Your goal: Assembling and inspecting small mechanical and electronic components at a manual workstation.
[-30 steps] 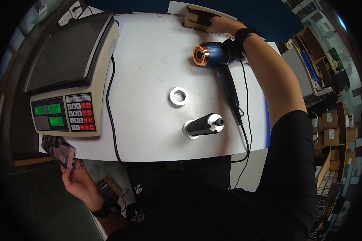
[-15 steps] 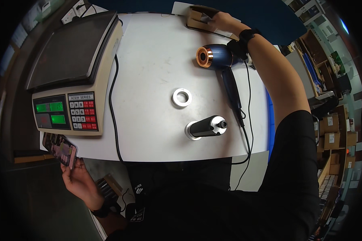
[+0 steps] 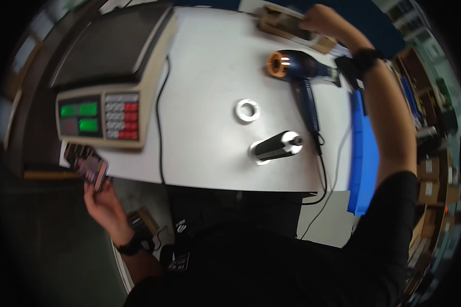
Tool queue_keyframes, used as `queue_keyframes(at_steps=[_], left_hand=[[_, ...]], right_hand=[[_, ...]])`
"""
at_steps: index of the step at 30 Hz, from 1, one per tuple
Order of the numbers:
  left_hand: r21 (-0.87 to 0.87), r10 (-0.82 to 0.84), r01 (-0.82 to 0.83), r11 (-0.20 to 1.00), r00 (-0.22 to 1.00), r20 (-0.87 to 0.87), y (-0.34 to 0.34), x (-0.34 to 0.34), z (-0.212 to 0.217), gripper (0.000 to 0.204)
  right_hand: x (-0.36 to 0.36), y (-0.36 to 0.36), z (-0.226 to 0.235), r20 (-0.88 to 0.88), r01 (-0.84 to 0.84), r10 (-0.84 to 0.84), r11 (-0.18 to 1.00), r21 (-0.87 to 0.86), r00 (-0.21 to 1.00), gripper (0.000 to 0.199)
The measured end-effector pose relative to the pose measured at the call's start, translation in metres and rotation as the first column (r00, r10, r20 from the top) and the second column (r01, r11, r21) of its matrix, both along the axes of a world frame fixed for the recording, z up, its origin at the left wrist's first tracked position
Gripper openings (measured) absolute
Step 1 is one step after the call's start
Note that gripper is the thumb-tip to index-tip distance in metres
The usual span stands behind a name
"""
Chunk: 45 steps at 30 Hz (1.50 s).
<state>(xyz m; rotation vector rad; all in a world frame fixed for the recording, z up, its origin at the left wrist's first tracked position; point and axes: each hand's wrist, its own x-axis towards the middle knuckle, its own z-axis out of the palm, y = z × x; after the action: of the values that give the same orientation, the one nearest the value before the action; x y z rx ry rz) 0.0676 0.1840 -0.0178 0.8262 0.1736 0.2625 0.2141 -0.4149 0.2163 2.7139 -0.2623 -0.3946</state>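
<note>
My left hand (image 3: 106, 207) is closed around the lower end of a smartphone (image 3: 88, 166) with a lit screen, beside the table's near left corner. At the far right, my right hand (image 3: 325, 21) is over an open cardboard box (image 3: 287, 24), fingers curled. Motion blurs what they grip; something dark shows in the box beside them. Nearer than the box lies a dark blue hair dryer (image 3: 305, 66) with a copper-coloured end. A silver ring (image 3: 248, 110) lies mid-table. Close to it stands a black cylinder (image 3: 276, 147) with a silver top and a small black knob.
A weighing scale (image 3: 107, 77) with a lit green display fills the left of the white table (image 3: 205, 77). A black cable (image 3: 160, 123) runs beside it. At the right edge is a blue bin (image 3: 364, 153). Shelves with cardboard boxes (image 3: 429, 179) stand further right.
The whole view has shifted, so the table things appear further right and higher. My right hand has moved rightward along the cardboard box. My left hand still holds the smartphone.
</note>
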Motion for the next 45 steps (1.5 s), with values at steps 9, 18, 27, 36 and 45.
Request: queue_keyframes(at_steps=[9, 18, 27, 36, 45], left_hand=[[0.008, -0.016, 0.017, 1.000, 0.987, -0.162, -0.004, 0.026, 0.016, 0.027], [0.142, 0.008, 0.029, 0.989, 0.967, -0.254, 0.013, 0.038, 0.011, 0.026], [0.256, -0.051, 0.132, 0.958, 0.953, -0.300, 0.004, 0.026, 0.040, 0.026], [0.240, -0.124, 0.198, 0.950, 0.949, -0.291, 0.014, 0.026, 0.033, 0.029], [0.318, -0.007, 0.128, 0.940, 0.934, -0.357, 0.014, 0.036, 0.029, 0.029]], right_hand=[[-0.153, -0.039, 0.036, 0.619, -0.366, 0.016, 0.818, 0.444, 0.785, 0.024], [-0.343, 0.036, -0.013, 0.809, -0.505, -0.311, 0.654, 0.563, 0.498, 0.026], [-0.353, 0.109, -0.141, 0.667, -0.553, -0.616, 0.409, 0.726, 0.420, 0.022], [-0.328, 0.077, -0.196, 0.663, -0.667, -0.728, 0.409, 0.623, 0.174, 0.021], [-0.331, 0.059, -0.204, 0.326, -0.676, -0.871, -0.009, 0.737, 0.367, 0.020]])
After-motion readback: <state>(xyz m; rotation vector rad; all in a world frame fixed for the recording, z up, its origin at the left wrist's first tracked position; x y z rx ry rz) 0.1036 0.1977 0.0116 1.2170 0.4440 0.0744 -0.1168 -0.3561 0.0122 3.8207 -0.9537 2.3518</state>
